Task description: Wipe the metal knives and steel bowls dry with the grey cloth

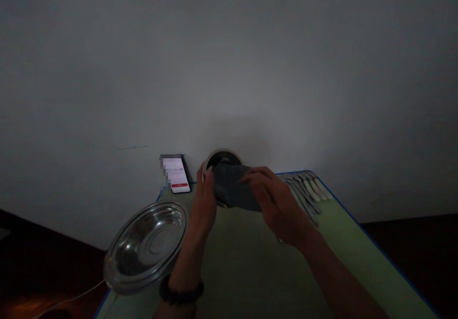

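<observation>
1. One steel basin (153, 243) is sitting at the left of the green-topped table (265, 271), apparently overhanging its blue edge. A knock from the left forearm, which is passing close to the rim, could be tipping it towards the floor.
2. A phone (181, 178) is leaning against the wall (229, 71) at the far left corner, its screen lit. A bump or a slick surface could be sending it sliding.
3. The left hand (203, 200), with a dark beaded bracelet (182, 292) on its wrist, is holding the side of a round vessel (225, 156) between thumb and fingers — a narrow grip. Uneven pressure could be letting the vessel turn or slip.
4. A grey cloth (234, 191) is lying across the vessel's front, between the two hands, near the wall. It is hiding the base, so whether the vessel is resting on the table cannot be told.
5. The right hand (275, 202) is pinching the cloth's right part, fingers bent and close together. A hard pull could be dragging the vessel along.
6. Several utensils (308, 188) are lying just beyond the right hand — a wide sweep could be scattering them.
</observation>
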A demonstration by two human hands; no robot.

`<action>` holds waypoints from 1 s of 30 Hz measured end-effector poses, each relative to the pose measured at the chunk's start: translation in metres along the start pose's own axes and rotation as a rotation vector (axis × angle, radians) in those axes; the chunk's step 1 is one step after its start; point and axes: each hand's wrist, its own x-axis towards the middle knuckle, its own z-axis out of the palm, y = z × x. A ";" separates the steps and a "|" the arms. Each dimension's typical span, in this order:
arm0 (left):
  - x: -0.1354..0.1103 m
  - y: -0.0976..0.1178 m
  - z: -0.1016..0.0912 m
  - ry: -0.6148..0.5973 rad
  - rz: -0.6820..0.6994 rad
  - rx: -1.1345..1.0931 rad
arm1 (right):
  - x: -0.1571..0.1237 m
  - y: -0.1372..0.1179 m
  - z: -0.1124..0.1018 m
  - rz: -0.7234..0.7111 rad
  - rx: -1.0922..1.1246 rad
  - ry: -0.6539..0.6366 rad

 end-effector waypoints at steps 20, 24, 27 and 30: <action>-0.034 -0.007 0.041 -0.266 0.059 -0.112 | 0.014 0.071 0.015 0.307 -0.009 0.309; -0.029 0.003 0.033 -0.430 0.033 -0.075 | 0.016 0.067 -0.001 0.100 -0.175 0.247; -0.029 0.009 0.025 -0.509 0.020 -0.028 | 0.016 0.062 -0.003 -0.007 -0.249 0.214; -0.030 0.010 0.023 -0.450 0.061 -0.013 | 0.014 0.062 0.008 0.078 -0.200 0.327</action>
